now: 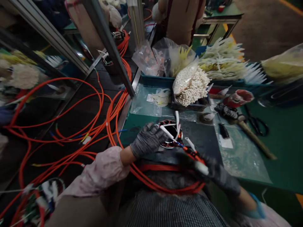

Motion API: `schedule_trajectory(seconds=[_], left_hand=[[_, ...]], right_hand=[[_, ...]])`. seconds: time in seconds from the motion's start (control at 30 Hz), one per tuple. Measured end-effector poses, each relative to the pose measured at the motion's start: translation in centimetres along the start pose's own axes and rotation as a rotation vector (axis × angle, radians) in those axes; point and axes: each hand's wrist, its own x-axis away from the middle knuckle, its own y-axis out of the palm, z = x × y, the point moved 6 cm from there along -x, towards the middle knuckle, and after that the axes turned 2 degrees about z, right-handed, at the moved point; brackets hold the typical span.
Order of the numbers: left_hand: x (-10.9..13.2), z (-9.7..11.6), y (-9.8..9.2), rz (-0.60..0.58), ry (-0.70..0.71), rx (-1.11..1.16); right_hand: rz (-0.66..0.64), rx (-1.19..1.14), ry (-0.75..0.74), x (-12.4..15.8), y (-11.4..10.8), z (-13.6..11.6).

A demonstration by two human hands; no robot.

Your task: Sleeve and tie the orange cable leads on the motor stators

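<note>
A ring-shaped wound stator point(168, 145) with dark and red windings lies on a dark mat in front of me. My left hand point(150, 138), in a grey glove, grips its left rim with fingers bent. White sleeves point(177, 121) and thin wires rise from the ring. Orange cables point(194, 154) run from it toward my right hand point(216, 171), which wears a dark glove and is smeared by motion. A blurred white piece point(201, 168) shows at its fingers; the grip there is unclear. More orange cable point(165, 190) loops across my lap.
Coiled orange cables point(111, 113) lie left, beside a metal post point(111, 47). A box of white tubes point(191, 86) stands behind the stator. A hammer point(255, 138), scissors point(257, 124) and a red cup-like container point(239, 97) are right. A co-worker point(182, 22) is across the table.
</note>
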Motion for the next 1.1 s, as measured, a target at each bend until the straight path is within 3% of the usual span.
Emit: schedule_trajectory(seconds=[0.03, 0.1, 0.17, 0.3, 0.37, 0.5, 0.6, 0.67, 0.73, 0.83, 0.93, 1.0, 1.1], left_hand=[[0.3, 0.6, 0.1, 0.007, -0.027, 0.002], [1.2, 1.6, 0.1, 0.02, -0.097, 0.006], [2.7, 2.2, 0.2, 0.05, -0.16, -0.01], [6.4, 2.5, -1.0, 0.202, -0.155, -0.036], [6.9, 2.2, -2.2, 0.288, -0.174, -0.035], [3.9, 1.3, -3.7, 0.312, -0.322, -0.06], [1.8, 1.4, -3.2, 0.231, -0.249, 0.016], [2.3, 0.9, -2.9, 0.233, -0.25, 0.055], [3.9, -0.2, -3.2, 0.328, -0.325, 0.087], [6.4, -2.4, -4.2, 0.635, -0.464, 0.244], [7.4, -4.7, -3.4, 0.918, -0.654, 0.557], [6.9, -5.9, -1.3, 0.952, -0.803, 0.782], [5.8, -6.7, 1.8, 0.881, -0.904, 0.957]], right_hand=[[0.015, 0.019, 0.025, -0.6, -1.4, 1.1], [0.182, 0.117, 0.047, -2.1, -4.1, 2.9], [0.338, 0.248, -0.015, -3.5, -5.5, 3.8], [0.272, 0.368, -0.313, -5.5, -3.1, 2.4], [0.28, 0.413, -0.438, -5.7, -2.0, 1.1], [0.368, 0.584, -0.622, -5.5, -1.4, -1.3], [0.356, 0.677, -0.716, -5.3, -1.4, -2.3], [0.364, 0.722, -0.721, -4.9, -2.0, -2.9], [0.386, 0.723, -0.718, -4.3, -3.1, -3.9], [0.312, 0.652, -0.707, -4.8, -4.2, -6.4], [0.229, 0.673, -0.694, -8.4, -3.3, -9.1], [0.148, 0.731, -0.588, -12.6, -1.5, -9.4], [-0.107, 0.663, -0.467, -18.2, 1.8, -7.9]])
